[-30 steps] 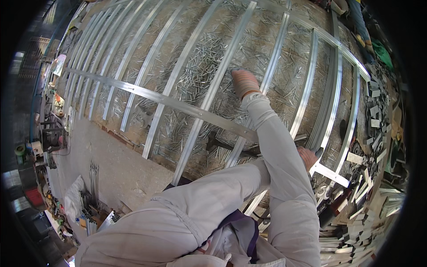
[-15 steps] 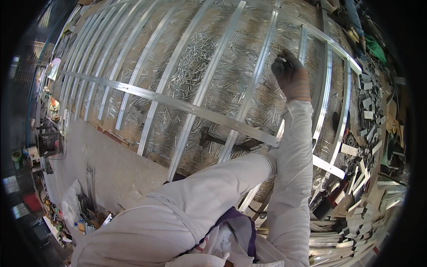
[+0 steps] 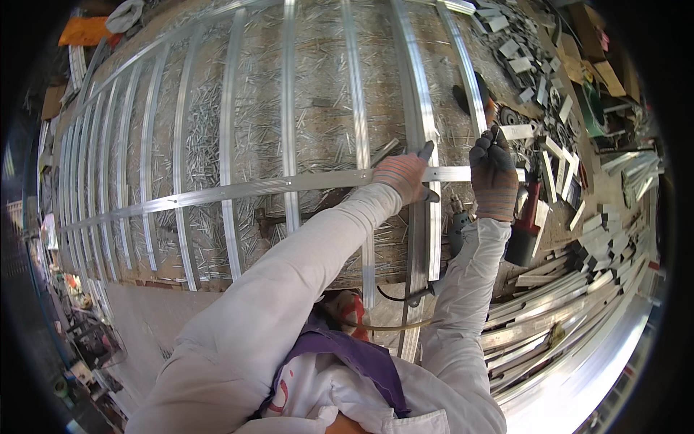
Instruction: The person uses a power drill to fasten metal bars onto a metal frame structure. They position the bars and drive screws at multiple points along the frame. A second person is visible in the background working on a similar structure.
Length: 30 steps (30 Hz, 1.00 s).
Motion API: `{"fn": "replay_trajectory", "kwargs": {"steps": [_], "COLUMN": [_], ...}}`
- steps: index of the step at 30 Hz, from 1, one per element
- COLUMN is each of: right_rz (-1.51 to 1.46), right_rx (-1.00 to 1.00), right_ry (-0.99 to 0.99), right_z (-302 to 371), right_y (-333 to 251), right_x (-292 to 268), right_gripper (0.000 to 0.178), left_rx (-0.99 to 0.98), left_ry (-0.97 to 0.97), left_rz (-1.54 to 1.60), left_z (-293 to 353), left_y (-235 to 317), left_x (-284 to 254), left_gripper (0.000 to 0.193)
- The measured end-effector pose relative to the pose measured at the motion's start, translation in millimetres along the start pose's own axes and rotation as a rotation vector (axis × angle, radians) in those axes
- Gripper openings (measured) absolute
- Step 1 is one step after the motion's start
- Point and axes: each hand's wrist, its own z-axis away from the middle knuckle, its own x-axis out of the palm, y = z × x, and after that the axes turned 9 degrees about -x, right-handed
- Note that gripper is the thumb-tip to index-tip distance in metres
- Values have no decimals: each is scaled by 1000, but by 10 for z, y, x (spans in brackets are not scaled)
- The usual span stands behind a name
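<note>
My left hand [image 3: 402,176], in a striped glove with grey fingertips, lies across a long silver metal crossbar [image 3: 264,186]. Its thumb and forefinger are spread to either side of the bar, over an upright metal channel [image 3: 421,87]. Near the crossbar's right end, my right hand [image 3: 495,181] wears a matching glove, fingertips pinched together. Whatever is in that pinch is too small to make out. Under the crossbar run several parallel metal channels [image 3: 354,94], forming a frame. Thin silver rivet-like pins [image 3: 204,137] are strewn between them, thickest towards the left.
A red and black power tool [image 3: 525,224] stands right of my right wrist. Metal offcuts [image 3: 520,65] litter the table's right side, and long metal strips [image 3: 571,318] are stacked nearer me. A dark gloved hand-like shape [image 3: 483,94] shows by the rightmost channel. A hose [image 3: 383,328] crosses near my body.
The view has swung to the right. My right hand has come back from over the pins to the crossbar's right end, still pinched. My left hand, hidden before, now shows on the crossbar.
</note>
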Motion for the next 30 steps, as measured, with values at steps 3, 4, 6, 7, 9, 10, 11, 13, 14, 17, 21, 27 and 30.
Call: {"fn": "replay_trajectory", "kwargs": {"steps": [3,4,6,7,9,10,11,13,14,17,21,27,30], "right_rz": [11,4,153,208,257,301,368,503,505,531,640,906,1302], "right_rx": [18,33,-10,-16,-21,-34,-48,-73,-71,-83,-155,-121,-187], "right_ry": [30,-29,73,160,139,134,133,130,118,96,42,-54,-4], "right_z": [173,227,388,462,536,563,590,631,632,604,564,493,487], "right_y": [-95,-89,28,107,186,211,230,237,246,292,405,527,523], "right_x": [-248,-412,-457,-409,-412,-375,-325,-224,-254,-313,-259,-432,-404], "right_gripper": [20,20,20,19,18,18,18,19,19,18,17,14,19], "left_rx": [2,4,-31,-28,-32,-36,-41,-51,-57,-63,-82,-102,-100], "left_ry": [-9,-8,-16,11,61,53,44,30,24,56,74,52,50], "left_rz": [-1,-15,-30,-31,-51,-56,-60,-65,-66,-97,-127,-137,-165], "left_z": [-53,-53,-12,-10,-45,-40,-37,-30,-29,-23,-58,-57,-59], "left_y": [-3,19,70,36,5,17,23,34,36,37,31,64,54], "left_x": [10,37,-19,5,76,72,63,47,38,46,89,82,95], "left_gripper": [119,119,119,119,121,120,120,119,120,121,121,118,118]}}
